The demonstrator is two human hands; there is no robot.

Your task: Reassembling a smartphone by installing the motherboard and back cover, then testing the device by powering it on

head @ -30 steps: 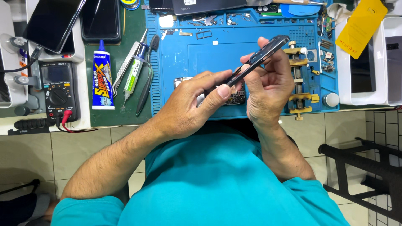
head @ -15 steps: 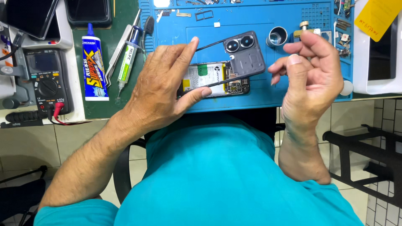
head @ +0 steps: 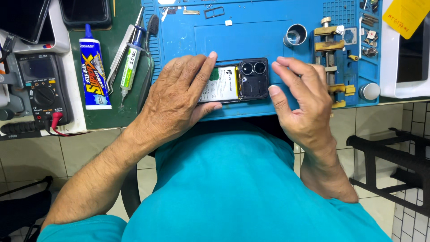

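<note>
Blue silicone repair mat [head: 188,40] under an opened black phone with exposed battery [head: 237,83]
Left hand [head: 179,101] lies flat, fingers together, on the phone; right hand [head: 302,101], loosely spread, touches its camera end.

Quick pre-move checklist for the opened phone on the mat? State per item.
1. Phone lies flat on the blue mat: ok.
2. Left hand pins the phone's left end: ok.
3. Right hand at the phone's camera end, holding no tool: ok.
4. Back cover off, battery exposed: ok.
5. Tweezers and syringe lie left of the mat, untouched: ok.
6. Screws all out: cannot tell.
</note>
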